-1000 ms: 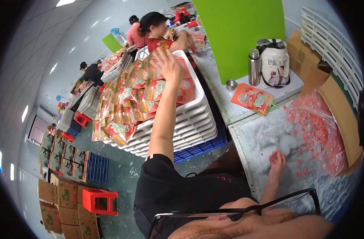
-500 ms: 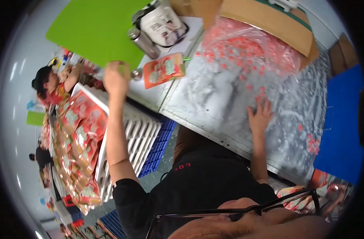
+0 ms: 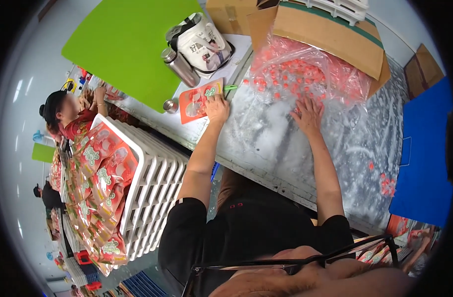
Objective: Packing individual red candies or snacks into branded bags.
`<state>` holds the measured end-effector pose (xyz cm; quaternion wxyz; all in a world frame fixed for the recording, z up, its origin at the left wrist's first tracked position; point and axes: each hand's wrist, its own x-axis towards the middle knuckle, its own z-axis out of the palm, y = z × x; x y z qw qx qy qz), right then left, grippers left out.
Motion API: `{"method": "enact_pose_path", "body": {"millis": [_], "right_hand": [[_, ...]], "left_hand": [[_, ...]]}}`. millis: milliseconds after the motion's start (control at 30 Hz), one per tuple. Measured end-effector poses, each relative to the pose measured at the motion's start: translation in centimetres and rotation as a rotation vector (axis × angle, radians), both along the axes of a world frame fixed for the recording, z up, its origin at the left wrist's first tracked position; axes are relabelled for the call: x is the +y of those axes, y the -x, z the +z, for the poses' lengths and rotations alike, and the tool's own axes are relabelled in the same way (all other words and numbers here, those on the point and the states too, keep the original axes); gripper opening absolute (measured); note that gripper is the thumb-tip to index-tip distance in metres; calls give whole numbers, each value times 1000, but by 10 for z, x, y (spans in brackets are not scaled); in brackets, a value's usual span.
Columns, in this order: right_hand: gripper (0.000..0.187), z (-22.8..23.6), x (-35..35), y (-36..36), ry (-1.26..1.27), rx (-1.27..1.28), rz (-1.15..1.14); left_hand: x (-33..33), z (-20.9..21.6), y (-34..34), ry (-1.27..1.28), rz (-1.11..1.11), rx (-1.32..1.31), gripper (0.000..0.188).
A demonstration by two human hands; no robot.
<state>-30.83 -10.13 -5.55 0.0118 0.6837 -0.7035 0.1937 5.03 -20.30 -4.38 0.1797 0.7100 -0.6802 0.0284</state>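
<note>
My left hand (image 3: 217,108) rests on the right part of a red-orange pouch (image 3: 191,105) lying flat on the table. Its fingers are laid over the pouch, apart and slightly bent. A green handle-like piece (image 3: 230,87) pokes out beside the pouch's upper right corner; the rest of it is hidden. My right hand (image 3: 309,116) is spread open on the metal tabletop (image 3: 266,143), its fingertips at the near edge of a heap of small red pieces (image 3: 298,76). These spill from a clear plastic bag (image 3: 343,81) in a tipped cardboard box (image 3: 325,42).
Left of the pouch stand a small steel cup (image 3: 170,106), a steel flask (image 3: 181,68) and a white bag (image 3: 205,47). Stacked white crates (image 3: 154,193) hold filled pouches (image 3: 100,183). A blue panel (image 3: 422,153) borders the right side. Another person (image 3: 70,114) works at far left.
My left hand has come rightward from beside the steel cup onto the pouch. My right hand has moved forward to the red pieces. The whole view has shifted slightly.
</note>
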Motion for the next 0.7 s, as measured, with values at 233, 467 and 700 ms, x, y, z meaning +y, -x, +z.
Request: {"method": "enact_pose_path", "body": {"millis": [233,467,700], "right_hand": [[60,13,26,-26,216,34,58],[51,37,33,-111,374,-208,420],[37,51,50,-164,418,-218,708]], "left_hand": [[-13,-19,-52,-91,58,781,25],[31,20,-44,-381,-150,971,32],[123,61,-10,-589,-359,1158,19]]}}
